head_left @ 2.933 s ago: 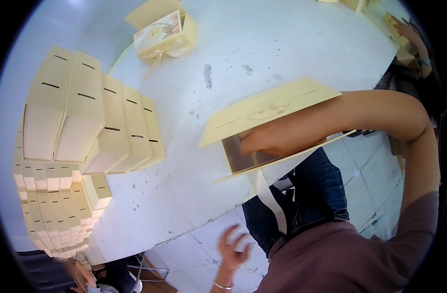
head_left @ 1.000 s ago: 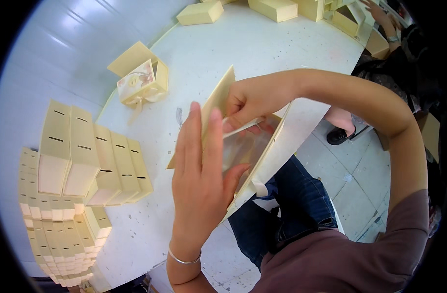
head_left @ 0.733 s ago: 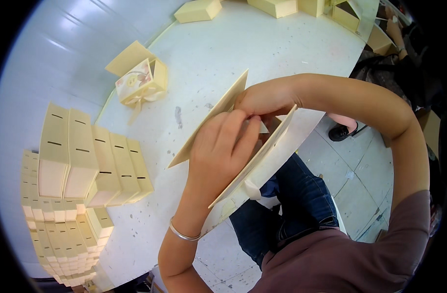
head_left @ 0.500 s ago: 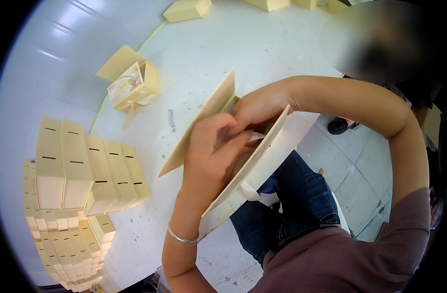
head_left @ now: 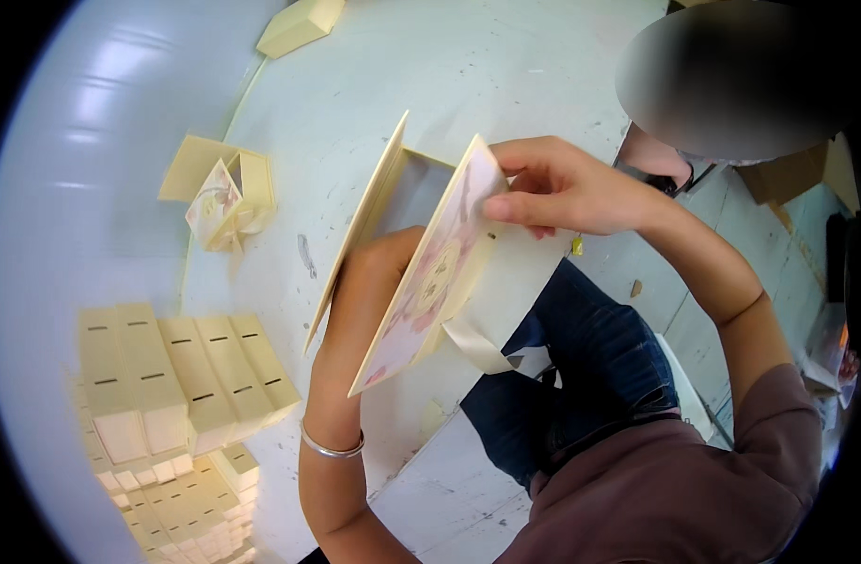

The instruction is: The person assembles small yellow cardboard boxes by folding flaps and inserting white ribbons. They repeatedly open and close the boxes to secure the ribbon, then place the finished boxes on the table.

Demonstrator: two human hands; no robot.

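Note:
A cream gift box [head_left: 419,174] stands in front of me with two panels spread apart at its top. The near panel [head_left: 438,268] carries a pink floral print and a round emblem, and a pale ribbon [head_left: 477,348] hangs beside it. My right hand [head_left: 571,183] pinches that panel's upper right edge, thumb on the printed face and fingers curled beside it. Between the near panel and the plain far panel [head_left: 376,193] reaches my left hand [head_left: 385,254], a metal bangle on its wrist. Its fingers are hidden inside the box.
An open gift box [head_left: 253,193] with a ribbon rests at the left of the white table [head_left: 505,85]. Stacked cream boxes [head_left: 157,385] with dark slots fill the lower left. Another cream box [head_left: 300,23] lies at the far side. A cardboard box [head_left: 783,174] and another person are at upper right.
My right hand has come out of the box and moved right onto the near panel's edge. That panel has turned so its floral face shows. My left hand has sunk deeper between the panels.

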